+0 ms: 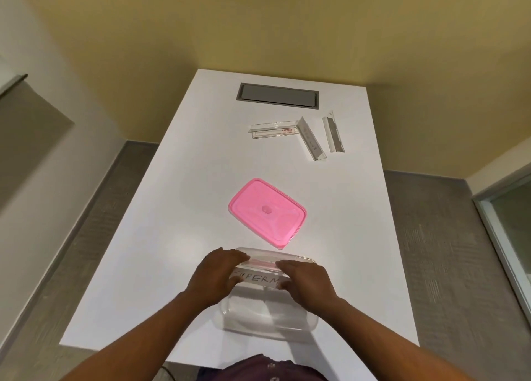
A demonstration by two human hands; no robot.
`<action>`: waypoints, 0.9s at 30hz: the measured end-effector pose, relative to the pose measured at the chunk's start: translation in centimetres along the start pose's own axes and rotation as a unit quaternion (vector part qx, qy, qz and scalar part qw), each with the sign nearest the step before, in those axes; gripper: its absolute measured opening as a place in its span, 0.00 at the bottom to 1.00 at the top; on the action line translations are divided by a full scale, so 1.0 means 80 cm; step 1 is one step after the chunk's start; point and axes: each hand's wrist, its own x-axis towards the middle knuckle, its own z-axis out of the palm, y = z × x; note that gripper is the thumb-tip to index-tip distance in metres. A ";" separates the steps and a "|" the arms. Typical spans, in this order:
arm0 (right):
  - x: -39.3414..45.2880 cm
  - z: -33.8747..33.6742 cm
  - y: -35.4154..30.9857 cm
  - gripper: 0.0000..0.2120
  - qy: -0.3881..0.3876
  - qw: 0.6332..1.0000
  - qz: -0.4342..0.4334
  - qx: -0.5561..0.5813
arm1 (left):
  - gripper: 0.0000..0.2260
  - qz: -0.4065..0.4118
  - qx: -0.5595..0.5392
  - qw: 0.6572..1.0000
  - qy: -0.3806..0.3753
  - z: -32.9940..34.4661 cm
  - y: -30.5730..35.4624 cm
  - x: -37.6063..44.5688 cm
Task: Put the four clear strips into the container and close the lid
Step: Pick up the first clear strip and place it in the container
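Note:
A clear plastic container (270, 317) stands open near the table's front edge. Over its far half both hands hold one clear strip (258, 278) with handwritten letters: my left hand (214, 274) grips its left end, my right hand (306, 284) its right end. The pink lid (267, 212) lies flat on the table just beyond the container. Three more clear strips rest at the far right: one lying crosswise (273, 130), one slanted (311, 142), and one further right (333, 135).
The white table (172, 208) has a grey cable hatch (277, 96) at its far end. Grey carpet lies on both sides, and a yellow wall rises behind. A glass panel (514, 237) stands at the right.

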 end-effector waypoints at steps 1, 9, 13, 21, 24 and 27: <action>0.001 0.003 -0.001 0.22 -0.003 1.000 0.010 0.002 | 0.23 0.002 0.009 1.000 0.008 0.002 -0.001 0.003; -0.008 0.028 0.012 0.23 -0.059 0.996 0.072 -0.015 | 0.20 0.029 0.062 0.997 -0.024 0.028 0.003 0.009; -0.002 0.034 0.008 0.24 -0.077 0.993 0.081 -0.024 | 0.18 0.008 0.064 0.997 -0.048 0.035 0.006 0.010; 0.021 0.048 -0.009 0.21 -0.103 0.989 0.092 -0.060 | 0.20 -0.090 0.114 0.984 -0.098 0.050 0.016 0.028; 0.023 0.054 -0.012 0.20 -0.105 0.987 0.110 -0.051 | 0.20 -0.111 0.124 0.982 -0.090 0.055 0.015 0.036; 0.024 0.058 -0.015 0.20 -0.107 0.986 0.124 -0.042 | 0.20 -0.109 0.134 0.981 -0.084 0.065 0.011 0.035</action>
